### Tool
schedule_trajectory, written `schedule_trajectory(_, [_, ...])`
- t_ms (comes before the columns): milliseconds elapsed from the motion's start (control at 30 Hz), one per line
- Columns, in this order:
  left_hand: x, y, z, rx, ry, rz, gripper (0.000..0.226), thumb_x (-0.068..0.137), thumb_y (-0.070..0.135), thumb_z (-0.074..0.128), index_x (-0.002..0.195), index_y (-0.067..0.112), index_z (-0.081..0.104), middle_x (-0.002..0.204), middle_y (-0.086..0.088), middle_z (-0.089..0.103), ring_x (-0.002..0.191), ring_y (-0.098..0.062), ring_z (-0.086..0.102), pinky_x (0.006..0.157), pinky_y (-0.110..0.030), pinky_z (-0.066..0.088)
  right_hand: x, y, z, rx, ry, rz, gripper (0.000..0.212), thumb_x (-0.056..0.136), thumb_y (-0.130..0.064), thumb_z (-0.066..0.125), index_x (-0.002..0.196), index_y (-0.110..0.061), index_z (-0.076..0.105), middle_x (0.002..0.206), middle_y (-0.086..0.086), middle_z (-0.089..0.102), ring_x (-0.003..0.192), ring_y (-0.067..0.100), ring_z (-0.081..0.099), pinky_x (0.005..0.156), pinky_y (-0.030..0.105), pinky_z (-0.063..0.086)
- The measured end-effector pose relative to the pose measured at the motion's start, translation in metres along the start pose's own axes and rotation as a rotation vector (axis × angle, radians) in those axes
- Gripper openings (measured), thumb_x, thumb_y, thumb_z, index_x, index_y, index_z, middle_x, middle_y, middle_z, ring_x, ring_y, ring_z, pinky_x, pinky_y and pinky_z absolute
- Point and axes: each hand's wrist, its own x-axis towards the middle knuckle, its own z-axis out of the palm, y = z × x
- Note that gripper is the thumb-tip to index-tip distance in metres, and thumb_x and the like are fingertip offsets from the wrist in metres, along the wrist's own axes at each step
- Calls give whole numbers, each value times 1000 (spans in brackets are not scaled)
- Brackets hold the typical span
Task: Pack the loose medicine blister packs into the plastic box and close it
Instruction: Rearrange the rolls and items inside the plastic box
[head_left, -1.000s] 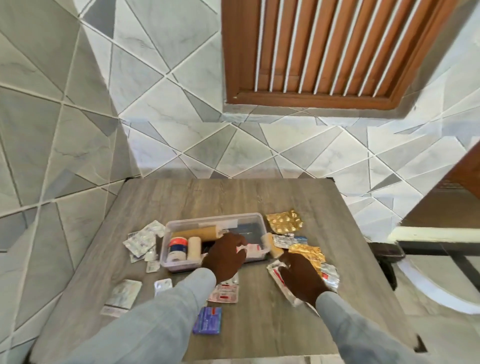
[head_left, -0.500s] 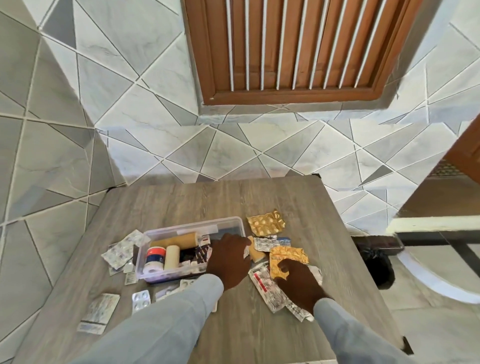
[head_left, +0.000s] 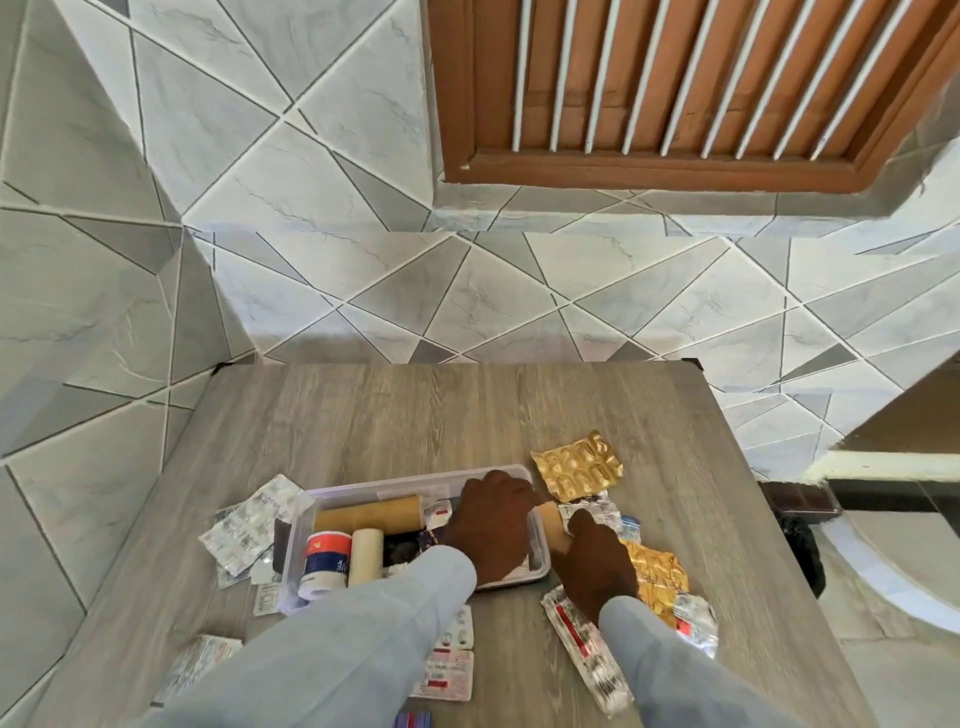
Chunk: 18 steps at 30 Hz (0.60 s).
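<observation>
Over the right half of the plastic box (head_left: 301, 551), the left hand (head_left: 491, 525) lies palm-down, fingers curled; whether it holds anything I cannot tell. Just right of the box, the right hand (head_left: 597, 564) presses fingertips onto a silver blister pack (head_left: 597, 512). Inside the box lie 1 tan roll (head_left: 369, 514), 1 cream roll (head_left: 365, 556) and 1 tub (head_left: 324, 558).

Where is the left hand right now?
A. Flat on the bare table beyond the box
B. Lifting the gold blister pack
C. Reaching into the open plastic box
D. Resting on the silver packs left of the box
C: the left hand sits over the right end of the open plastic box, covering part of its contents, while the gold blister pack lies untouched on the table beyond it.
</observation>
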Motion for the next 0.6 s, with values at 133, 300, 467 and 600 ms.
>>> schedule_trajectory(133, [3, -9, 1, -61, 12, 3, 50, 87, 10, 55, 134, 24, 48, 145, 2, 44, 135, -22, 33, 113, -41, 22, 1, -6, 4, -13, 15, 41, 35, 83, -30, 59, 115, -24, 46, 116, 6, 65, 105, 29, 63, 86, 41, 53])
schedule_trajectory(300, [-4, -7, 1, -121, 55, -55, 50, 87, 8, 54, 134, 24, 48, 145, 2, 43, 135, -22, 33, 114, -40, 22, 0, -2, -2, 76, 0, 23, 42, 78, -36, 64, 113, -23, 44, 111, 7, 67, 99, 31, 65, 80, 40, 53])
schedule_trajectory(467, [-12, -5, 3, -164, 68, -142, 51, 88, 9, 55, 135, 25, 46, 143, 2, 44, 132, -21, 36, 114, -37, 23, 2, -1, -3, 2, -44, 2, 47, 75, -37, 67, 114, -21, 48, 117, 9, 63, 105, 31, 62, 86, 39, 52])
schedule_trajectory(600, [-26, 7, 4, -189, 92, -196, 47, 86, 8, 50, 129, 26, 52, 137, 2, 48, 130, -21, 38, 111, -34, 25, 3, -5, -10, -103, 33, -38, 48, 81, -42, 64, 119, -19, 46, 123, 10, 54, 110, 35, 60, 84, 40, 49])
